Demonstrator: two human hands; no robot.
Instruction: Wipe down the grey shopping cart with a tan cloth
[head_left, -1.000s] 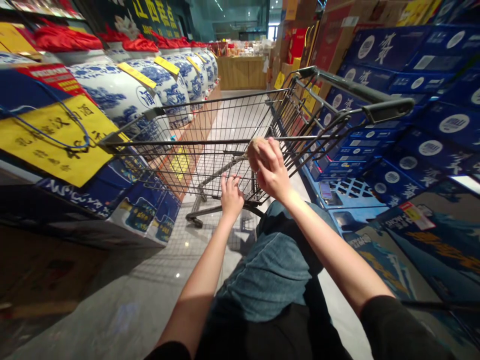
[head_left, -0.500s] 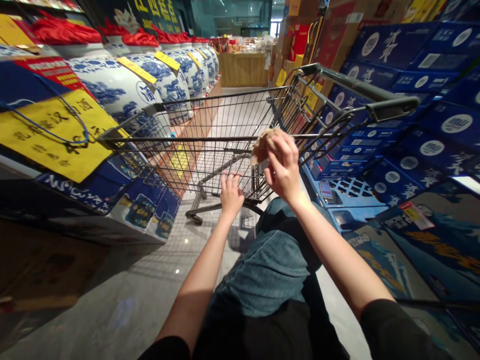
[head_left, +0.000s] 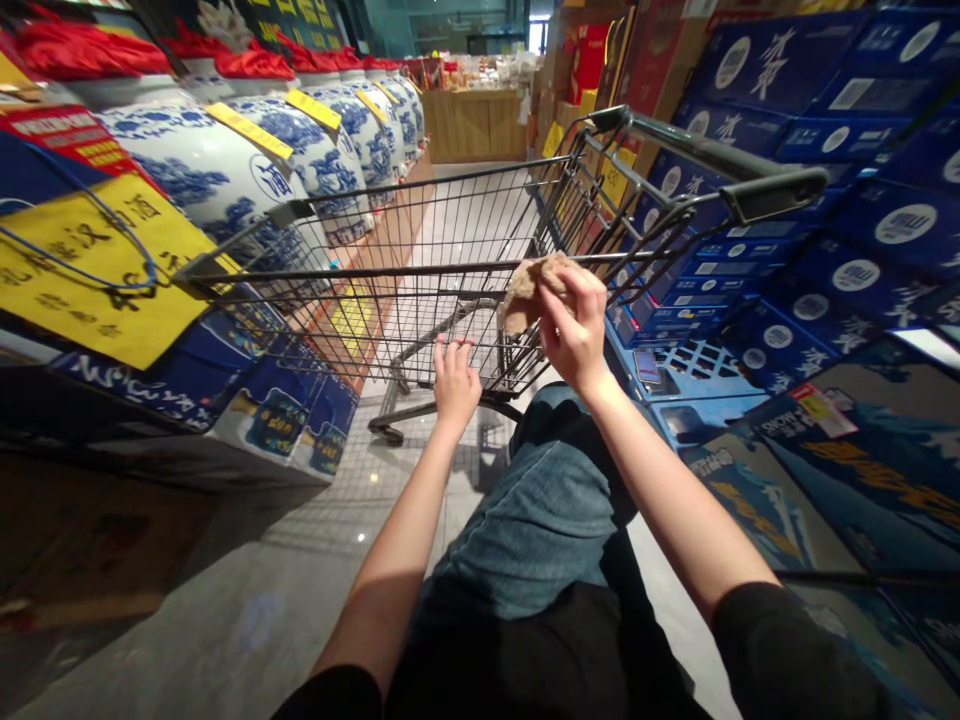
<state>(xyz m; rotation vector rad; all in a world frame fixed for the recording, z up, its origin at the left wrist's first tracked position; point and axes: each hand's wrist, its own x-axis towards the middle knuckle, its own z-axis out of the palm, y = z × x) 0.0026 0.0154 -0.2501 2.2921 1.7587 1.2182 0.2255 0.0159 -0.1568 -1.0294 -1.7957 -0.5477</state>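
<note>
A black wire shopping cart (head_left: pixel 375 271) stands in front of me, its handle (head_left: pixel 697 160) up to the right. My right hand (head_left: pixel 574 325) is closed on a bunched brown cloth (head_left: pixel 523 298), which lies against the cart's upper rail and side mesh. Part of the cloth is hidden behind my fingers. Lower and to the left, my left hand (head_left: pixel 456 385) has its fingers apart at the side mesh, holding nothing that shows. Whether its fingertips touch the wires I cannot tell.
Large blue-and-white jars (head_left: pixel 195 165) with red cloth tops line the left side. Blue boxes with a yellow sign (head_left: pixel 90 270) are nearer. Stacked blue cartons (head_left: pixel 855 275) and a light-blue pallet (head_left: pixel 701 365) flank the right. A wooden counter (head_left: pixel 476 125) stands at the back.
The right hand and cloth have shifted slightly along the cart's rail, and more of the cloth hangs below it. The left hand stays by the mesh. The whole view has tilted a little.
</note>
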